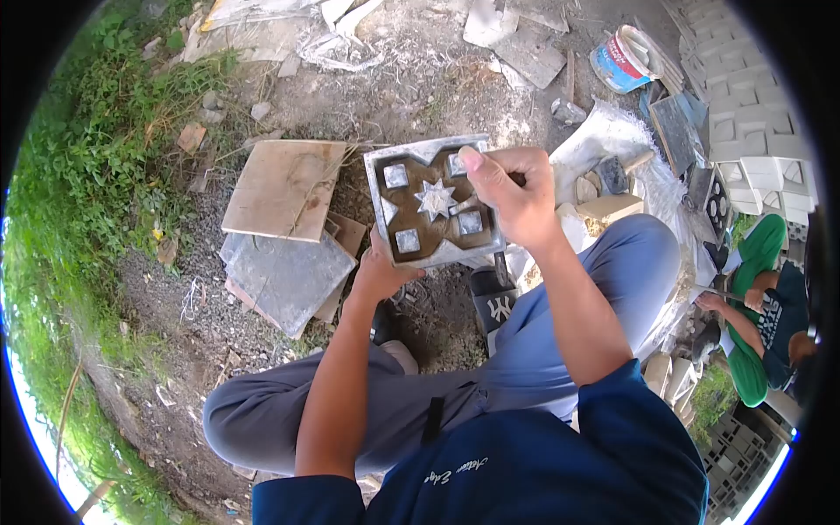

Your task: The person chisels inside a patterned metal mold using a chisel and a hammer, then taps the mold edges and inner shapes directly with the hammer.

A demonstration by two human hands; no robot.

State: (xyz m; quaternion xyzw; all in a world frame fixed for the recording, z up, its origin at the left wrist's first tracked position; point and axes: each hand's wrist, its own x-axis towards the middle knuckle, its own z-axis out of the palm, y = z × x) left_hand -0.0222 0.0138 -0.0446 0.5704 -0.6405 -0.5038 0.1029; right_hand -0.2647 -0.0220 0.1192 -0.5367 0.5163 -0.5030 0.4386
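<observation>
A square block mould (439, 242) is held up in front of me, tilted. Its grey rim surrounds a brown recess with a raised star (435, 200) in the centre and small raised squares near the corners. My left hand (381, 269) grips the lower left edge from below, its thumb along the near side. Over the right part of the mould, my right hand (521, 194) is closed with the thumb uppermost. A thin pale tip shows beneath it near the star; what it holds I cannot make out.
Flat tiles (284, 190) lie stacked on the gravel at left, beside green weeds (105, 131). A paint bucket (623, 63) lies tipped at upper right, near a white sack (612, 131). Patterned blocks (744, 114) are stacked far right, where another person (759, 315) sits.
</observation>
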